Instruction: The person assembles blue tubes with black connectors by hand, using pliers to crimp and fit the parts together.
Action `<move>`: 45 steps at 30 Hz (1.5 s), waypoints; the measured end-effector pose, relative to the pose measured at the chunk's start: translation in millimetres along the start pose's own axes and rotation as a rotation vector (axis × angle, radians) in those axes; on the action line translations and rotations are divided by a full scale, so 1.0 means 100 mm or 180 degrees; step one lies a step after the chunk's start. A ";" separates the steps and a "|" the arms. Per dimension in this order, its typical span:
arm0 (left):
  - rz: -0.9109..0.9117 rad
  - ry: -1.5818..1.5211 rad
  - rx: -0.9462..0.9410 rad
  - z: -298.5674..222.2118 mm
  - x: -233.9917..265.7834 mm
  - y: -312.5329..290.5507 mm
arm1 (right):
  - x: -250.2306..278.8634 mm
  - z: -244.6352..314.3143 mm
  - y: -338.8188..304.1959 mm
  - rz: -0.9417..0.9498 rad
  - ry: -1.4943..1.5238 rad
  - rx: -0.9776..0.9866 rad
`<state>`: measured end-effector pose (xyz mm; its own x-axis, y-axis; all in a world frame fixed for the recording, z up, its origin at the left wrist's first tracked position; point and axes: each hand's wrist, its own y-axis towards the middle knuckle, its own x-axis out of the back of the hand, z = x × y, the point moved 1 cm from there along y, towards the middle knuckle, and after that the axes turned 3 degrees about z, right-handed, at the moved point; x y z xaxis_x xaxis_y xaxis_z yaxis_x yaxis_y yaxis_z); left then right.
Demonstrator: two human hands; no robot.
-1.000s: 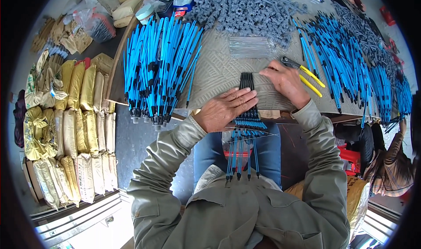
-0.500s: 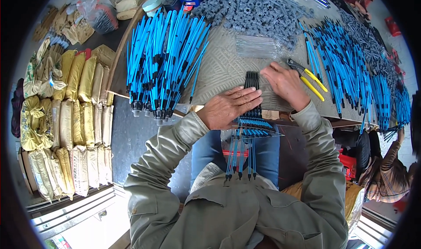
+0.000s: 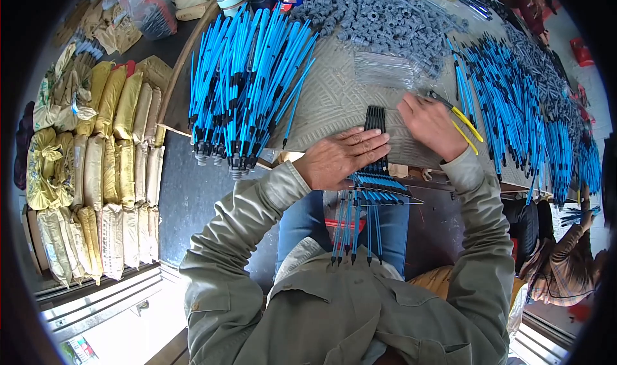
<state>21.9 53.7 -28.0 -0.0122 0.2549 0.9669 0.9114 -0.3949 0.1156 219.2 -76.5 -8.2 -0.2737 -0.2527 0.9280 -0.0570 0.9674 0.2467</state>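
My left hand (image 3: 347, 156) lies flat with fingers stretched across a row of thin blue rods with black ends (image 3: 375, 115). The rods' black tips stick out beyond my fingers onto the table, while their other parts hang over its edge toward my lap. My right hand (image 3: 432, 124) is to the right of the tips, its fingers curled in, and what they hold, if anything, is hidden. Pliers with yellow handles (image 3: 468, 128) lie right against it, partly covered by it. Behind, a bundle of thin clear-looking sticks (image 3: 384, 69) lies on the patterned table cover (image 3: 334, 85).
A big bunch of blue rods (image 3: 241, 89) stands at the table's left; more blue rods (image 3: 504, 101) lie at the right. Grey plastic fittings (image 3: 392, 18) are heaped at the back. Stacked sacks (image 3: 96, 172) stand on the left. Another person's sleeve (image 3: 559, 268) shows at far right.
My right hand has moved right, away from the rod tips and up against the pliers, with its fingers more curled. My left hand stays on the rods. The whole view has shifted slightly.
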 end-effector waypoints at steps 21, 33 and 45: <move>-0.0681 -0.0248 -0.0014 -0.09 -0.05 0.03 | 1.50 1.11 -0.37 -0.0550 0.0651 0.0189; -0.1051 -0.0177 -0.0021 -0.01 -0.28 0.10 | 1.01 1.27 -0.34 -0.0522 -0.0498 -0.0033; -0.0957 -0.0783 0.1355 -0.21 -0.20 0.13 | 1.17 0.97 -0.29 -0.1585 0.0542 -0.0371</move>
<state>25.4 25.2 -41.4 -0.2469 0.5190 0.8184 0.9685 0.1039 0.2263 96.0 -133.0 66.4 -0.0807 -0.6887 0.7206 -0.0307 0.7243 0.6888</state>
